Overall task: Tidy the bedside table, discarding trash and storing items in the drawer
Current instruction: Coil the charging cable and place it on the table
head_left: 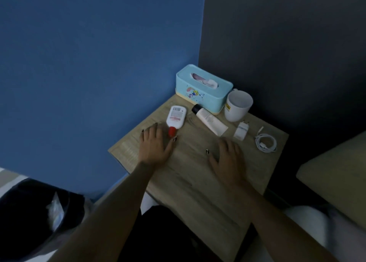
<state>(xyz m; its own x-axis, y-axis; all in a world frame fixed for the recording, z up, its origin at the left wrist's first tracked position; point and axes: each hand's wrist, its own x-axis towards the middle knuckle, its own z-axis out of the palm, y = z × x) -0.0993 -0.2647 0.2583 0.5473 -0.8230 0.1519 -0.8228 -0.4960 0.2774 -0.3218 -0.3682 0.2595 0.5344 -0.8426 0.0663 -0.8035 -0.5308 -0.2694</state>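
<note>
Both hands lie flat and empty on the table (190,184): the left hand (153,146) just beside the red-capped white bottle (176,117), the right hand (227,157) just short of the cream tube (210,121), charger plug (240,132) and coiled cable (265,142). A hasty reach could topple the mug (237,105) beyond.

No text legible.
White bottle (175,117), near left edge of worktop (190,174): barcode at its far end, pink label block below it, print too small to read.
Mug (237,106), far right edge: yellow patch with dark letters, blurred.
Tube (210,120), mid-worktop: fine print, unreadable.
Tissue box (202,91), far corner: cartoon figure, no words made out.
</note>
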